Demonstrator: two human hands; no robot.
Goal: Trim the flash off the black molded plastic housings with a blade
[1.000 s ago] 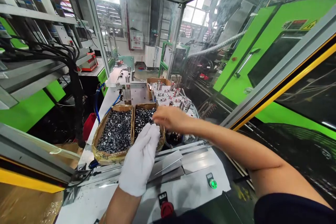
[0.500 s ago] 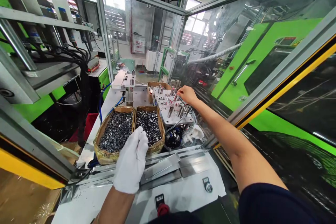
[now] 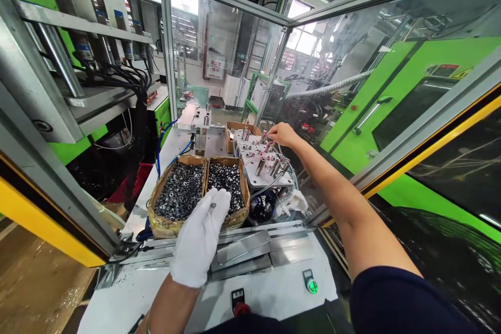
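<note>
My left hand [image 3: 201, 237], in a white glove, is held palm up with its fingers curled around a small dark metal part [image 3: 213, 205]. It hovers in front of two adjoining cardboard boxes, the left box [image 3: 153, 219] and the right box [image 3: 246, 203], both filled with small metal parts. Bare and stretched far forward, my right hand [image 3: 282, 134] has its fingers pressed together at a metal post near the back of the fixture plate [image 3: 254, 180]. Whatever is between those fingertips is too small to make out. Several upright metal posts and thin tubes stand on the plate.
A white cloth [image 3: 294, 202] lies beside the plate. Another cardboard box [image 3: 230, 141] is behind it. Metal strips [image 3: 245, 250] lie in front of the boxes. A green-lit button [image 3: 312, 286] and a red knob [image 3: 241, 309] are near my body. Clear panels in aluminium frames surround the bench.
The view has shifted a little. My left hand has opened slightly, showing a small part. My right hand has moved slightly toward the back of the plate. The button is now lit green.
</note>
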